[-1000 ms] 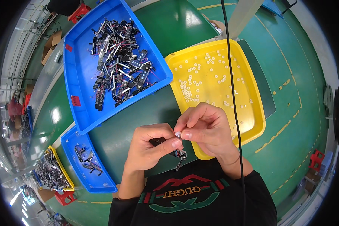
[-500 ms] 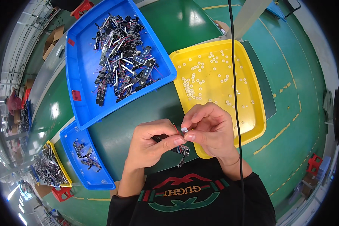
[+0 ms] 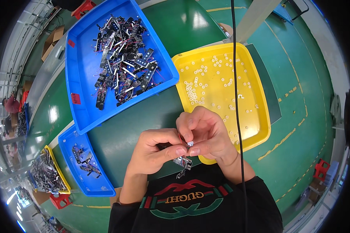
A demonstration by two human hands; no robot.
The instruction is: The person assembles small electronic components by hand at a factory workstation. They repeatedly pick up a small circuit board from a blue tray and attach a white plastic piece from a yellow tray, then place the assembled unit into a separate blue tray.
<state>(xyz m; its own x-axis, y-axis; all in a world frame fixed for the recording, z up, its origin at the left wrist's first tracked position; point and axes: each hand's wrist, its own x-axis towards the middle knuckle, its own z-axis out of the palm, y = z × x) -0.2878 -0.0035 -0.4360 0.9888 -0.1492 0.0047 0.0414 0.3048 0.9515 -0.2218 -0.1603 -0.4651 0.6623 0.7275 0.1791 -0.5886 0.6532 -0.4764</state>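
Note:
Close in front of my chest, my left hand is closed on a small black circuit board, its end hanging out below the fingers. A thin red wire rises beside that thumb and forefinger. My right hand pinches a small white plastic piece, right at the left fingertips. How the white piece meets the wire or board is hidden by my fingers. Beyond my right hand lies a yellow tray scattered with small white rings.
A large blue tray at the far left holds a heap of black boards with wires. Nearer, a smaller blue tray has a few boards. A black cable hangs across the view over the yellow tray. Red stools stand on the floor.
My right hand has shifted slightly left, and its forefinger has come down behind the white piece. The board's hanging end has swung a little lower and left.

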